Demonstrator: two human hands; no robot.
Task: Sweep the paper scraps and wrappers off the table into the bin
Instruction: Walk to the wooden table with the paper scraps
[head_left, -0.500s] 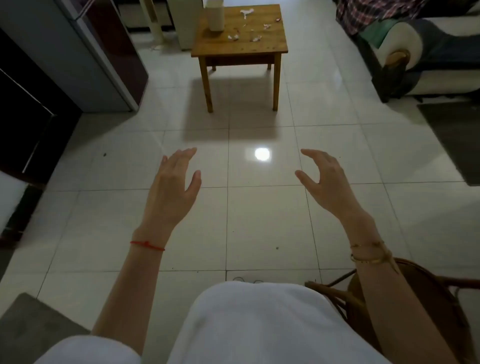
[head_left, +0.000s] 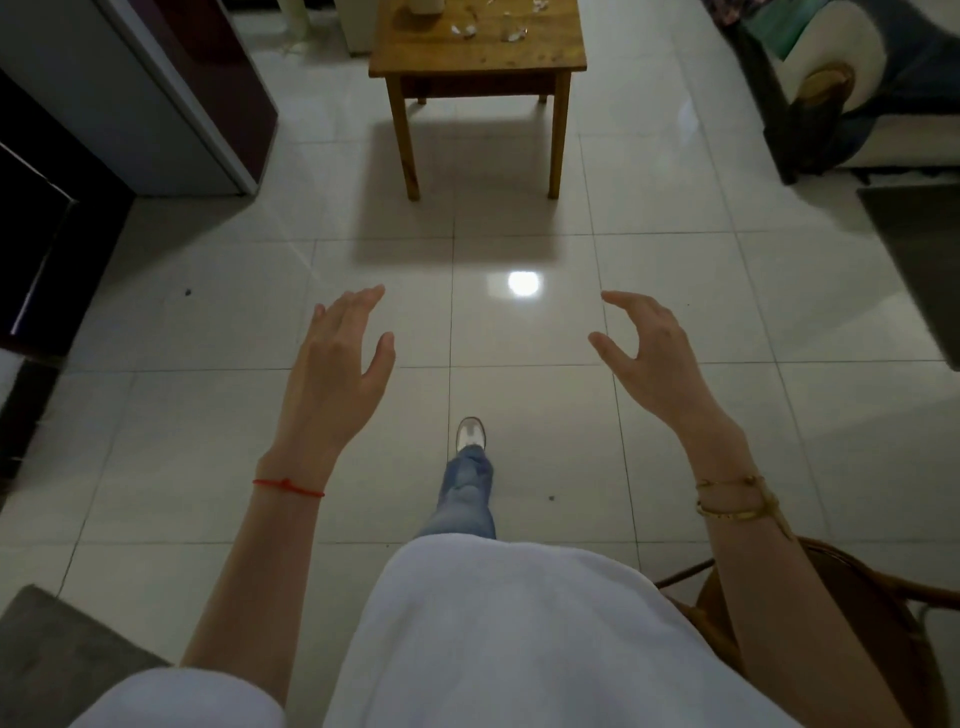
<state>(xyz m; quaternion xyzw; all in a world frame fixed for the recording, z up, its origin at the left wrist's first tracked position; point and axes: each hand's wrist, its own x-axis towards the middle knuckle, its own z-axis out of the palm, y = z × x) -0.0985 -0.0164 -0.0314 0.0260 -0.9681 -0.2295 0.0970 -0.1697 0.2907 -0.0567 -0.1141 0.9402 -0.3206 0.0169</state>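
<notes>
The scraps (head_left: 511, 32) lie on the wooden counter (head_left: 478, 54) at twelve o'clock, well apart from you — you're only approaching. Your left hand (head_left: 337, 374) and right hand (head_left: 654, 364) each show a spread, empty grip. No bin shows — find it before sweeping.

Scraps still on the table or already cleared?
Still on: paper scraps lie scattered on the wooden table; both hands are empty, well short of it.
</notes>
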